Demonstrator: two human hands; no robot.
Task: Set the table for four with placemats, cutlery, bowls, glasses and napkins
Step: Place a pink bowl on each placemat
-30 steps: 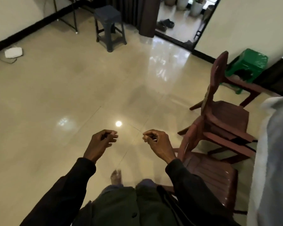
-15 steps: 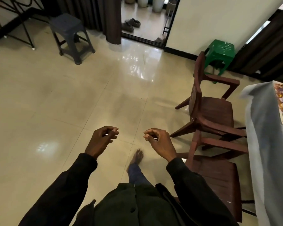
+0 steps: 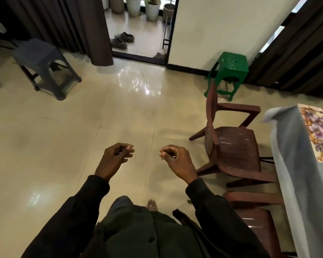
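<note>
Left hand (image 3: 116,161): grip loosely curled, pinching nothing, free for carrying.
Right hand (image 3: 177,161): same, empty.
Placemat (image 3: 317,133): lying on the cloth-covered surface (image 3: 295,164), far right.
Chairs (image 3: 235,146): tucked beside it, ready for seating.

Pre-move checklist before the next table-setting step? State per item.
1. Left hand free: ok, fingers curled, nothing seen in its grip.
2. Right hand free: ok, same loose curl, nothing seen held.
3. Table within view: ok, cloth-covered edge at far right.
4. Placemat laid: ok for one, floral, on the near corner; others cannot tell.
5. Cutlery, bowls, glasses, napkins located: not ok, none in view.
6. Path to the table: not ok, two brown chairs stand against it.
</note>
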